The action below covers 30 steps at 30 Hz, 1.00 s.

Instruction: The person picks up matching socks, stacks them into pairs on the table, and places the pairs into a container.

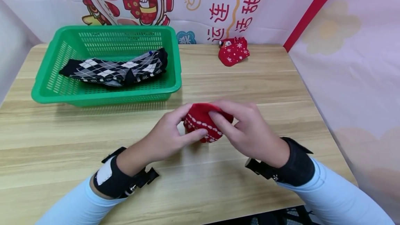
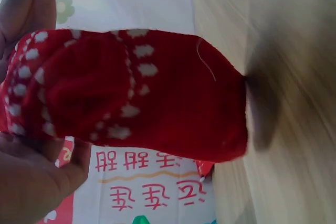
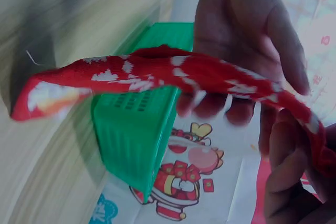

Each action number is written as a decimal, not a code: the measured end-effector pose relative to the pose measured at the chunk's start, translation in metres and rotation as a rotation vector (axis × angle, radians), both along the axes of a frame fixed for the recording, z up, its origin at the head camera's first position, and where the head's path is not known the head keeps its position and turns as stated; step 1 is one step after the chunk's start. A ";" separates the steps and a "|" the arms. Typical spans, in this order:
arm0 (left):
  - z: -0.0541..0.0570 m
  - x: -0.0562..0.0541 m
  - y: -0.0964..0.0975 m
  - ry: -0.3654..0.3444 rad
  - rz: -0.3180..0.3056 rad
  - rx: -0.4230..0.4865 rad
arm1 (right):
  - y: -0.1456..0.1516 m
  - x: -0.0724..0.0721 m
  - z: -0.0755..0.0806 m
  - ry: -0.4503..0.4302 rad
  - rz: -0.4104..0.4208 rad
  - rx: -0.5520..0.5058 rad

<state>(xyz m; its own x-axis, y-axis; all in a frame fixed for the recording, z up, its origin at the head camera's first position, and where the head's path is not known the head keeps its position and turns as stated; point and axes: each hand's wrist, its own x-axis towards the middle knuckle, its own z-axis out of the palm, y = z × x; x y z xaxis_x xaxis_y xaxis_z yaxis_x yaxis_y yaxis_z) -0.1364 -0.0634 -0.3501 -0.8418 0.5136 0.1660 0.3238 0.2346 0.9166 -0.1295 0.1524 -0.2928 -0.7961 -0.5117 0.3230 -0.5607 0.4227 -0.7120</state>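
A red sock [image 1: 202,115] with white patterned bands hangs between both hands over the table. In the left wrist view the red sock [image 2: 173,98] reaches down with its toe end at the tabletop. My right hand [image 1: 250,127] pinches its upper edge, thumb in front; the right wrist view also shows my right hand [image 3: 294,182] gripping that end. My left hand [image 1: 167,134] holds the sock's left side, thumb across the front. Its fingers pass behind the red sock [image 3: 210,74] in the right wrist view.
A green basket [image 1: 109,98] at the back left contains black, grey and white argyle socks [image 1: 118,70]. Another red sock piece with white snowflakes [image 1: 234,53] lies at the table's back edge. Behind stands a printed cloth backdrop [image 1: 268,13]. The wooden table [image 1: 62,141] ends at the front.
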 end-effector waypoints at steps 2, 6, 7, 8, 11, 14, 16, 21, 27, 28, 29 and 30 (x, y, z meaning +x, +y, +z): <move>0.000 0.001 -0.001 -0.091 -0.026 0.033 | 0.000 0.000 0.000 -0.008 -0.004 -0.018; 0.001 0.000 -0.002 -0.254 -0.095 0.056 | 0.005 -0.003 -0.002 -0.030 -0.054 -0.047; 0.001 0.000 -0.002 -0.281 -0.110 0.050 | 0.007 -0.004 -0.003 -0.046 -0.070 -0.050; 0.000 -0.001 -0.003 -0.299 -0.127 0.042 | 0.009 -0.005 -0.004 -0.060 -0.087 -0.051; -0.001 -0.004 -0.004 -0.325 -0.155 0.013 | 0.017 -0.009 -0.008 -0.103 -0.129 -0.059; -0.002 -0.008 -0.006 -0.344 -0.176 -0.017 | 0.025 -0.013 -0.015 -0.123 -0.169 -0.056; -0.004 -0.011 -0.008 -0.357 -0.178 -0.049 | 0.032 -0.017 -0.021 -0.136 -0.197 -0.047; -0.014 -0.022 -0.013 -0.356 -0.159 -0.212 | 0.047 -0.026 -0.040 -0.195 -0.258 0.023; -0.032 -0.033 -0.020 -0.305 -0.193 -0.475 | 0.059 -0.032 -0.071 -0.339 -0.281 0.164; -0.034 -0.034 -0.021 -0.308 -0.207 -0.497 | 0.060 -0.033 -0.076 -0.356 -0.282 0.185; -0.036 -0.035 -0.022 -0.309 -0.224 -0.517 | 0.060 -0.034 -0.081 -0.372 -0.281 0.202; -0.037 -0.036 -0.024 -0.310 -0.239 -0.541 | 0.061 -0.034 -0.085 -0.384 -0.278 0.222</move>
